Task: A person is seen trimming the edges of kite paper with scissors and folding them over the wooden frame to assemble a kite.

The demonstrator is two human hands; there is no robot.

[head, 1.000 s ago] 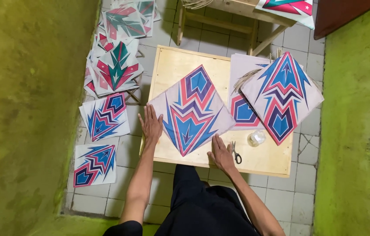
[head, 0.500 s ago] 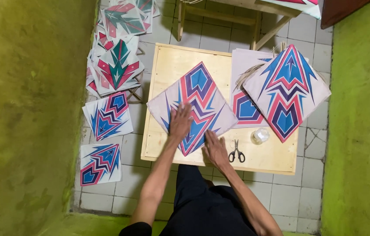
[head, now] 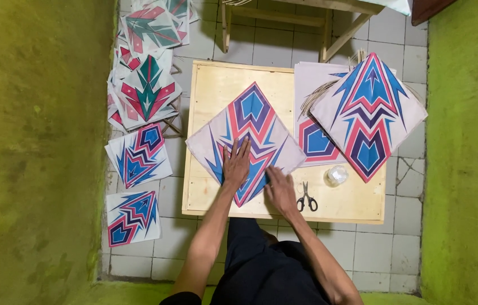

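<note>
wooden table (head: 210, 90) | kites (head: 250, 138) | scissors (head: 306, 197) | small clear jar (head: 336, 175)

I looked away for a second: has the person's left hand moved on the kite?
Yes. The left hand has slid from the kite's left edge to the middle of the diamond-shaped paper kite, nearer the black-handled scissors.
</note>
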